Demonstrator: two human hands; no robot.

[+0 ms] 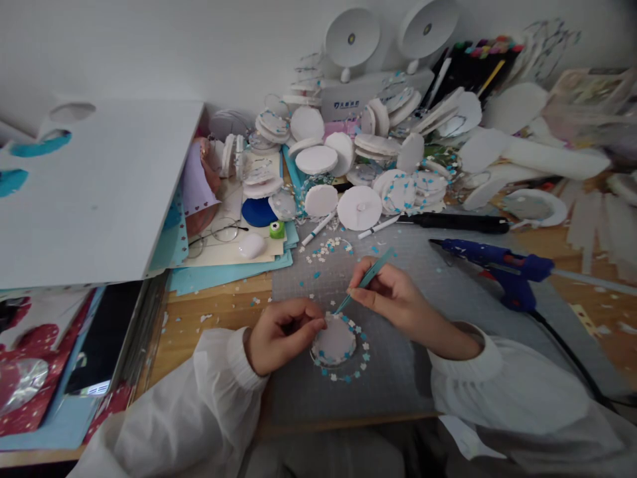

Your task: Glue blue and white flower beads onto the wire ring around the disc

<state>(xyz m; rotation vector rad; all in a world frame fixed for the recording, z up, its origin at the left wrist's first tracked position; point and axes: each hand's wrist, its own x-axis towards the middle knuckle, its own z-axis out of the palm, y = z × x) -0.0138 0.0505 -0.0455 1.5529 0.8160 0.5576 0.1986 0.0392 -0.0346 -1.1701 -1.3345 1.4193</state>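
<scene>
A small round white disc (334, 340), trimmed with tiny white and blue flowers, lies on the grey cutting mat (398, 392). Around its right and lower side curves a thin ring of the same flowers (365, 356). My left hand (283, 335) is closed, thumb and forefinger pinching at the upper left edge of the disc. Teal tweezers (371, 273) are gripped in my right hand (398, 299), slanting down so their tips meet the disc's top rim. Loose paper flowers (326, 249) are scattered on the mat just beyond my hands.
A blue glue gun (497, 262) with its cord rests at the right. Many white discs (359, 208) with flower wires are heaped at the back, pens (379, 227) before them. A large white board (99, 192), paper sheets and glasses (219, 231) occupy the left.
</scene>
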